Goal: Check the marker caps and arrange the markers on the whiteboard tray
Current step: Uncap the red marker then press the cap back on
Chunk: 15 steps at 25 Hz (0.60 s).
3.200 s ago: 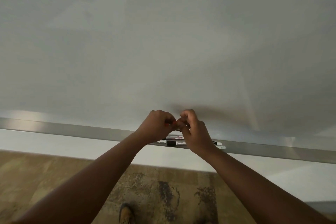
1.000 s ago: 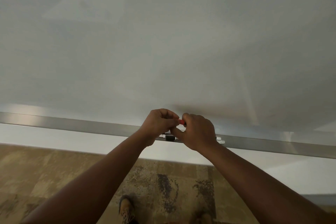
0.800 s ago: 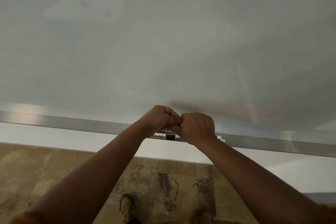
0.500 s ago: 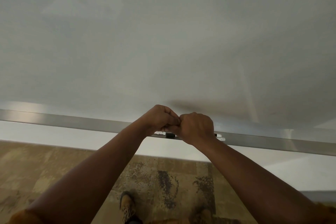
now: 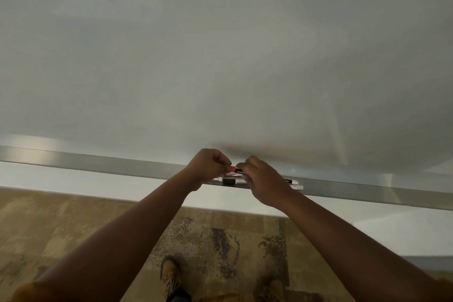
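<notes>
While both fists close on the red marker (image 5: 235, 169) just above the whiteboard tray (image 5: 367, 191), left hand (image 5: 208, 167) pinching its cap, right hand (image 5: 263, 180) its barrel, it looks light, stiff, slick.

There is a single view, from a wide-angle camera worn on the person's head. It faces forward and tilts down, close to a whiteboard (image 5: 220, 56) whose pale surface fills the upper two thirds of the frame. The metal tray (image 5: 98, 165) along the board's bottom edge crosses the frame as a band sloping slightly down to the right, bent a little by the lens. Both forearms reach in from the bottom corners and meet just above the tray's middle. Beneath the tray the view drops steeply to the patterned floor (image 5: 61, 223) and the toe of a shoe (image 5: 170, 274) at the bottom edge.
</notes>
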Each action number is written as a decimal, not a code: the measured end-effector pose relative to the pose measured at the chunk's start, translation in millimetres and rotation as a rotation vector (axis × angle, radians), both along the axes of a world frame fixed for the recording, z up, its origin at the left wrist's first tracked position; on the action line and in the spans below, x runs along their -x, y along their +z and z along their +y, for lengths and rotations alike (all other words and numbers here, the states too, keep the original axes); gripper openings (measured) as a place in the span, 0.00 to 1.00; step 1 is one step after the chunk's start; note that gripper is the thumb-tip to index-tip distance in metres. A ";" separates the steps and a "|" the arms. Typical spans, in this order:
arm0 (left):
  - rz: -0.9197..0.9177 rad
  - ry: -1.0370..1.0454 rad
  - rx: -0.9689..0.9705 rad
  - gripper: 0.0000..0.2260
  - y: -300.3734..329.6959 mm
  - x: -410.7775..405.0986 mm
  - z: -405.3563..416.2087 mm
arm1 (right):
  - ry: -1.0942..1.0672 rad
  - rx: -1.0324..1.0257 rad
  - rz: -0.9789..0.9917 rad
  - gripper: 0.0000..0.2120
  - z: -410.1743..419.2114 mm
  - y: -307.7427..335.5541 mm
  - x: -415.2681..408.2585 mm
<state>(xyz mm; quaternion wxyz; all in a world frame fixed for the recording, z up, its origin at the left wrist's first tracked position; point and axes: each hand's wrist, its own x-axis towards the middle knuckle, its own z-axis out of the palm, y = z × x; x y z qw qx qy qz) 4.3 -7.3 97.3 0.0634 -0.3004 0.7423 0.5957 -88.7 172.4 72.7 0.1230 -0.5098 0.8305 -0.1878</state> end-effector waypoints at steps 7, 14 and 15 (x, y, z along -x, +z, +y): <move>-0.109 -0.205 0.695 0.10 -47.1 -11.9 -11.0 | -0.175 -0.098 0.179 0.10 13.4 -37.0 12.0; -0.157 -0.339 0.916 0.13 -75.7 -21.0 -21.9 | -0.176 -0.176 0.234 0.20 10.3 -59.2 15.9; -0.148 -0.352 0.932 0.14 -79.2 -22.1 -23.4 | -0.168 -0.186 0.230 0.20 10.4 -62.6 16.9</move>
